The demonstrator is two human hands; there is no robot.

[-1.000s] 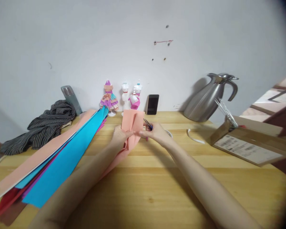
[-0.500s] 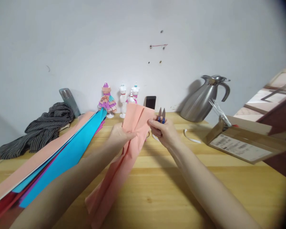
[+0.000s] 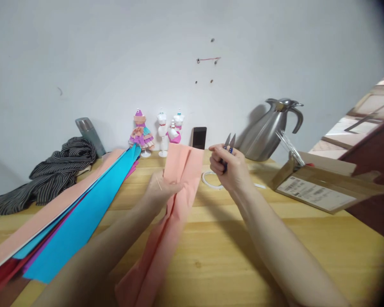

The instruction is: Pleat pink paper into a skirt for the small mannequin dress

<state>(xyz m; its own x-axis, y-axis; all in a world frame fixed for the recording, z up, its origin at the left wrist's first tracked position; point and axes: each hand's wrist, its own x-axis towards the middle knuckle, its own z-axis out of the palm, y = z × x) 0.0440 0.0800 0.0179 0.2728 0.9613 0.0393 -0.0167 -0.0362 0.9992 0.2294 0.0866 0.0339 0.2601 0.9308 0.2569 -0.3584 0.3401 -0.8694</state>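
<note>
My left hand pinches a long strip of peach crepe paper, thumb across its front. The strip has creases down its length; its top edge points at the wall and its lower end hangs toward me. To the right, my right hand is closed around small scissors with blue on the handles, the blades pointing up and slightly apart. Its fingers are clear of the paper. A white ring-shaped roll of tape lies on the wooden table between the hands, partly behind the right one.
Several coloured paper sheets fan out at left beside a striped cloth and a flask. Small dress forms, one in a paper dress, and a phone stand at the wall. A steel jug and cardboard box are right.
My right hand has left the paper's edge and moved right with the scissors, whose blades now point up. The peach strip has been raised and opened out in my left hand.
</note>
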